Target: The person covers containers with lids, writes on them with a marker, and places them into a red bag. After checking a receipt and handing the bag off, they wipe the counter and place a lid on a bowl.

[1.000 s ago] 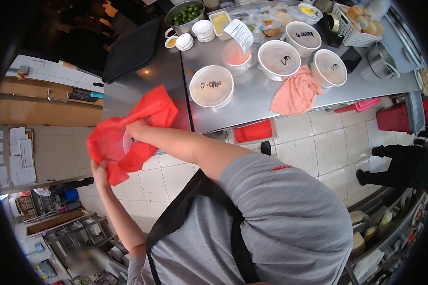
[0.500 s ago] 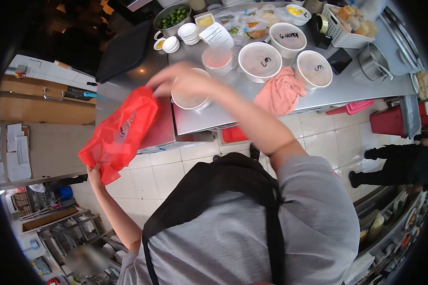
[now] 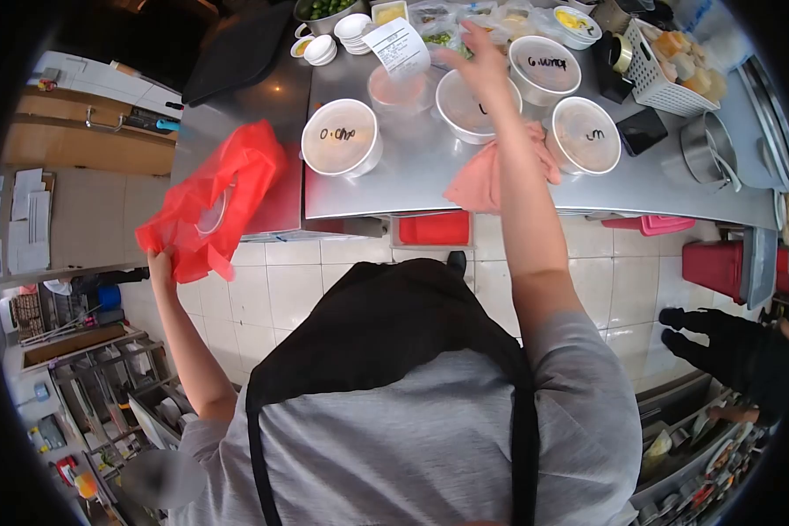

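Note:
My left hand (image 3: pixel 159 265) grips the lower edge of a red plastic bag (image 3: pixel 252 167) at the left end of the steel counter. Through the bag's opening, part of a round lidded container (image 3: pixel 214 213) shows. My right hand (image 3: pixel 484 68) reaches across the counter with fingers apart and nothing visible in it. It is over the far edge of a white lidded tub (image 3: pixel 458 107), partly covering it; contact cannot be made out. Beneath my right forearm lies a pink cloth (image 3: pixel 475 180). Other lidded tubs with black writing stand nearby: one at left (image 3: pixel 340 138), one behind (image 3: pixel 543 68), one at right (image 3: pixel 585 136).
A printed receipt (image 3: pixel 397 47) leans by a tub with pinkish contents (image 3: pixel 400 91). Small white cups (image 3: pixel 320 50), filled plastic bags (image 3: pixel 508 17), a white basket (image 3: pixel 666 83), a black phone (image 3: pixel 642 131) and a metal pot (image 3: pixel 708 147) line the counter. Another person (image 3: pixel 719 346) stands at right.
My right hand has moved from beside the red bag and the left tub to the right, over the middle tub. My left hand still holds the bag, which sags slightly.

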Demonstrator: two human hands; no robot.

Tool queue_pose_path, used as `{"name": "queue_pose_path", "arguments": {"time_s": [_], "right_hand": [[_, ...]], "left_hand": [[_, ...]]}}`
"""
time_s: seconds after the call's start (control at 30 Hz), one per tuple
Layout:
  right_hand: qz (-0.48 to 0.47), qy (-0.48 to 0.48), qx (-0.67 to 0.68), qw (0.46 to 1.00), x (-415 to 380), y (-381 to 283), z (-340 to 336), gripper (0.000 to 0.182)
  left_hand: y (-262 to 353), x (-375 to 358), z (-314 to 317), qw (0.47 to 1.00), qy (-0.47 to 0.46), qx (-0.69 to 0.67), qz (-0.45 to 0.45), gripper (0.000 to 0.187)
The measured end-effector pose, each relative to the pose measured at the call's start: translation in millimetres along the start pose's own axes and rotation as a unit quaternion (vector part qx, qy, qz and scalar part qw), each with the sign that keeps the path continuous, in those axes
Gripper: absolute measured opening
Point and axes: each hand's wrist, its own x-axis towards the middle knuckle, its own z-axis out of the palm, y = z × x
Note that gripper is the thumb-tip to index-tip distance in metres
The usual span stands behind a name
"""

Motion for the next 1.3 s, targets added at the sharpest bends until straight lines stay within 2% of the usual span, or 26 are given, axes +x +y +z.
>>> {"name": "queue_pose_path", "arguments": {"time_s": [0.03, 0.1, 0.13, 0.2, 0.43, 0.5, 0.57, 0.6, 0.67, 0.7, 0.77, 0.8, 0.87, 1.0, 1.07, 1.1, 1.17, 1.2, 1.23, 1.3], "right_hand": [[0.001, -0.004, 0.003, 1.000, 4.4, -3.0, 12.0, 0.063], [0.138, -0.166, 0.063, 0.974, 13.0, -5.4, 29.9, 0.073], [0.136, -0.169, 0.066, 0.974, 13.9, -4.2, 34.7, 0.073], [0.130, -0.146, -0.025, 0.980, 14.0, -4.8, 43.5, 0.072], [0.121, -0.130, 0.050, 0.983, 8.8, -7.1, 41.6, 0.065], [0.067, -0.088, -0.021, 0.994, 1.9, -18.1, 26.6, 0.049], [0.030, -0.143, -0.292, 0.945, -3.0, -21.1, -12.0, 0.034], [0.094, -0.184, -0.345, 0.916, -6.4, -15.5, -34.2, 0.026], [0.183, -0.257, -0.401, 0.860, -15.9, -8.4, -69.1, 0.027], [0.183, -0.256, -0.406, 0.858, -21.9, 6.7, -73.9, 0.027], [0.190, -0.206, -0.362, 0.889, -44.9, 41.6, -71.9, 0.030], [0.189, -0.204, -0.366, 0.888, -47.8, 41.2, -71.9, 0.030], [0.209, -0.138, -0.251, 0.935, -54.3, 38.9, -73.3, 0.033], [0.264, -0.102, -0.227, 0.932, -52.4, -6.1, -88.8, 0.037], [0.177, -0.128, -0.222, 0.950, -52.5, -64.7, -101.0, 0.035], [0.177, -0.125, -0.225, 0.950, -53.8, -91.1, -101.3, 0.035], [0.214, -0.246, 0.021, 0.945, -56.1, -138.8, -83.3, 0.036], [0.205, -0.260, 0.031, 0.943, -58.4, -157.5, -61.9, 0.036], [0.231, -0.322, 0.123, 0.910, -61.5, -175.7, -34.4, 0.037], [0.265, -0.437, 0.272, 0.816, -72.2, -201.6, 40.6, 0.037]], "left_hand": [[2.6, -2.7, 2.7, 1.000, -0.002, -0.001, 0.004, 0.039], [5.1, -7.1, 7.8, 1.000, 0.004, -0.005, -0.003, 0.038], [6.8, -7.4, 8.8, 1.000, 0.005, -0.011, -0.006, 0.038], [5.1, -7.7, 12.5, 1.000, 0.007, -0.010, -0.001, 0.037], [-3.5, -12.4, 12.5, 1.000, 0.027, -0.013, -0.010, 0.033], [-3.5, -12.9, 11.2, 1.000, 0.028, -0.001, -0.015, 0.033], [-2.5, -13.6, 8.0, 0.999, 0.027, 0.009, -0.018, 0.032], [-3.2, -13.6, 6.2, 0.999, 0.036, 0.000, 0.000, 0.031], [-5.0, -14.9, 1.5, 0.999, 0.043, -0.012, 0.015, 0.031], [-4.9, -15.4, -1.1, 0.998, 0.060, -0.009, 0.021, 0.031], [-7.5, -10.8, -6.4, 0.997, 0.073, -0.009, 0.026, 0.030], [-7.3, -8.6, -8.9, 0.996, 0.081, -0.010, 0.035, 0.031], [-7.1, -3.3, -14.9, 0.996, 0.081, -0.011, 0.037, 0.032], [-4.5, 7.2, -18.5, 0.997, 0.053, -0.032, 0.056, 0.035], [3.1, 2.8, -15.9, 0.997, 0.034, -0.051, 0.055, 0.034], [3.8, 3.8, -18.2, 0.996, 0.028, -0.065, 0.053, 0.034], [-5.2, 13.1, -24.0, 0.997, 0.021, -0.067, 0.044, 0.033], [0.5, 7.5, -22.6, 0.996, 0.031, -0.071, 0.034, 0.032], [-4.0, 8.7, -26.7, 0.996, 0.015, -0.068, 0.055, 0.030], [18.6, -12.0, -20.3, 0.997, 0.017, -0.069, 0.032, 0.033]]}}
